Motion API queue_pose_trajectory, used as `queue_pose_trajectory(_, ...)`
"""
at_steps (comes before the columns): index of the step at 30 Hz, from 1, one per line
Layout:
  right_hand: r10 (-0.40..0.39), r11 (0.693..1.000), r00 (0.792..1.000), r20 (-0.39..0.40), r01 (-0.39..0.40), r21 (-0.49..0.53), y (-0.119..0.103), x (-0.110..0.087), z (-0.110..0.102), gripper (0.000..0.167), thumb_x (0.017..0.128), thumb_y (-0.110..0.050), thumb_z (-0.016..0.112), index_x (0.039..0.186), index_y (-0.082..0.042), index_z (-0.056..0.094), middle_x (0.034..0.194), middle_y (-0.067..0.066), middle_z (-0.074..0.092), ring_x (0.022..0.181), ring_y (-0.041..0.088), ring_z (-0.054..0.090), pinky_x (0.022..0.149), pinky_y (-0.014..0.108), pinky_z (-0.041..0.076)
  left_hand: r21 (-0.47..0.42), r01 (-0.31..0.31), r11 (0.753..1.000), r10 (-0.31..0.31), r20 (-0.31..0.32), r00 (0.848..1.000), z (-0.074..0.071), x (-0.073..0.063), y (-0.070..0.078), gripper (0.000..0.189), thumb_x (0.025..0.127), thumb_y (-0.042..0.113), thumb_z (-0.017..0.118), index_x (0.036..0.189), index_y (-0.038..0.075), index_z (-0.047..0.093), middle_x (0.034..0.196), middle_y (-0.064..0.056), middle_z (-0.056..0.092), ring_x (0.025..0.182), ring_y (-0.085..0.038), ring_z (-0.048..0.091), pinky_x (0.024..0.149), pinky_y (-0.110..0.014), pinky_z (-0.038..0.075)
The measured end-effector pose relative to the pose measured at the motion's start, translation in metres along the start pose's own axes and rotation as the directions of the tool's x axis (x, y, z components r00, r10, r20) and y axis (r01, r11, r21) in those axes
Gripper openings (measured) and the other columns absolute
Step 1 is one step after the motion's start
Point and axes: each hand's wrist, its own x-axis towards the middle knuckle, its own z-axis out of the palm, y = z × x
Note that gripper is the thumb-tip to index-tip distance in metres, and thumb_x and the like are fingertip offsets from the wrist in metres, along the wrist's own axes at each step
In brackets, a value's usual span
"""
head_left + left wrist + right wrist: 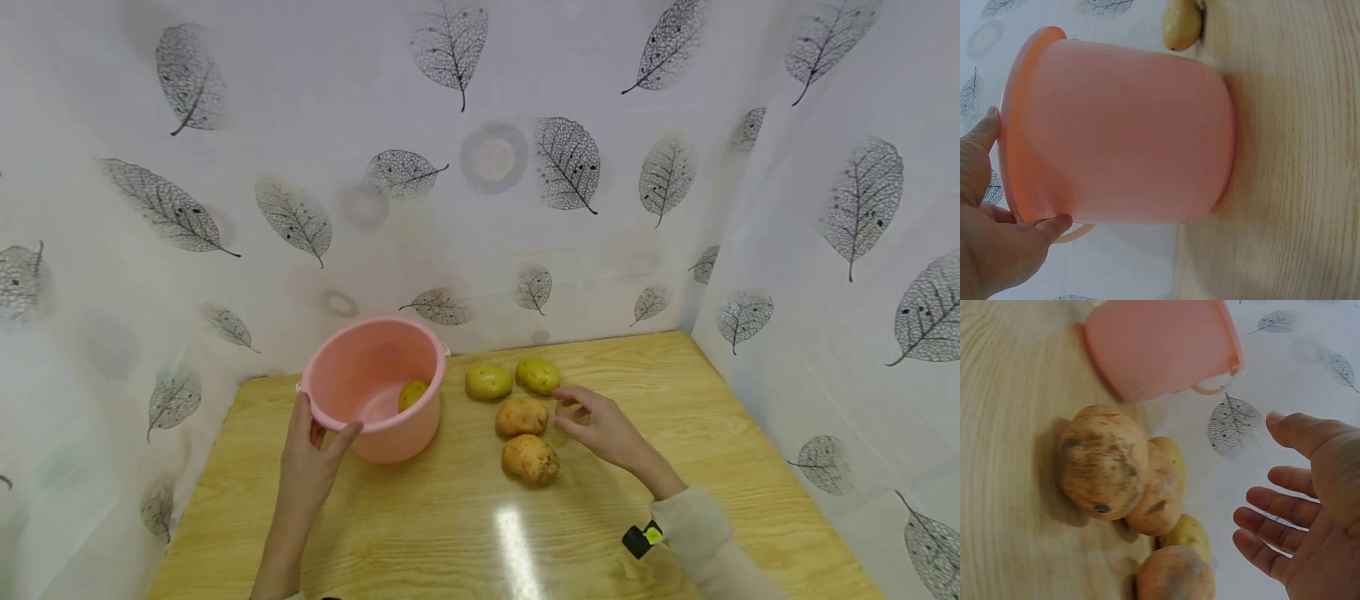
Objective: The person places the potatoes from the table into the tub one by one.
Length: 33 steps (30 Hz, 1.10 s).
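Note:
A pink bucket (393, 442) stands upright on the left of the table, one yellow potato (412, 395) inside it. My left hand (311, 467) grips the bucket's rim at its near left side, thumb and fingers around the edge. To the right of the bucket lie two smooth yellow potatoes (489, 382) at the back and two rougher brown potatoes (530, 459) in front of them. My right hand (603, 429) hovers just right of the group, fingers loosely bent and nothing in them. Another brown potato (1175, 575) shows in the right wrist view; the right hand hides it in the head view.
A light wood table (450, 533) reaches back to a white curtain (495, 242) printed with dark leaves, which also hangs along both sides. The bucket's handle (1216, 387) droops at its side. A small black device (639, 540) sits at my right cuff.

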Motion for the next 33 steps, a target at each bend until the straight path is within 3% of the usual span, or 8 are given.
queue_pose_trajectory(3,0.029,0.999,0.999,0.034,-0.030,0.016,0.004,-0.005,0.008,0.046,0.098,-0.017,0.073,0.137,0.004,0.061,0.128,0.021,0.065,0.107,0.039,0.067,0.088,0.047,0.062,-0.002,-0.005,1.000,0.005,0.001,1.000,0.000,0.000,0.000,0.103,0.097,0.018,0.076,0.168,0.020,0.001,0.172,-0.008,0.006,0.154,-0.032,0.024,0.115,-0.013,0.030)
queue_pose_trajectory(9,0.072,0.996,0.995,0.073,-0.075,0.039,0.012,-0.013,0.023,0.055,0.096,-0.023,0.077,0.138,0.007,0.059,0.134,0.025,0.063,0.118,0.043,0.062,0.099,0.060,0.055,-0.005,-0.006,1.000,0.006,0.007,1.000,0.000,0.001,0.000,0.103,0.097,0.020,0.076,0.168,0.020,0.001,0.172,-0.008,0.007,0.154,-0.031,0.024,0.115,-0.012,0.030)
queue_pose_trajectory(13,0.119,0.993,0.989,0.085,-0.119,-0.006,0.016,-0.016,0.034,0.063,0.094,-0.034,0.078,0.139,0.006,0.059,0.137,0.021,0.061,0.122,0.040,0.060,0.103,0.057,0.053,0.000,-0.001,1.000,0.001,0.005,1.000,0.000,0.001,0.000,0.103,0.097,0.020,0.075,0.167,0.020,0.000,0.172,-0.007,0.006,0.154,-0.031,0.023,0.115,-0.013,0.030)
queue_pose_trajectory(21,0.194,0.979,0.976,0.103,-0.185,-0.086,0.015,-0.023,0.047,0.069,0.091,-0.040,0.081,0.138,0.004,0.060,0.134,0.020,0.062,0.122,0.039,0.060,0.101,0.057,0.054,0.000,0.006,1.000,-0.006,0.012,1.000,0.000,0.001,0.000,0.103,0.097,0.021,0.075,0.167,0.021,-0.001,0.172,-0.008,0.005,0.154,-0.031,0.023,0.116,-0.014,0.029)
queue_pose_trajectory(33,0.224,0.971,0.967,0.122,-0.211,-0.109,0.017,-0.028,0.061,0.083,0.087,-0.046,0.083,0.144,0.007,0.054,0.141,0.024,0.058,0.129,0.041,0.055,0.110,0.061,0.046,0.011,0.028,1.000,-0.028,0.018,0.999,-0.001,0.001,0.000,0.104,0.098,0.024,0.074,0.167,0.021,-0.003,0.173,-0.007,0.002,0.155,-0.030,0.022,0.118,-0.018,0.029)
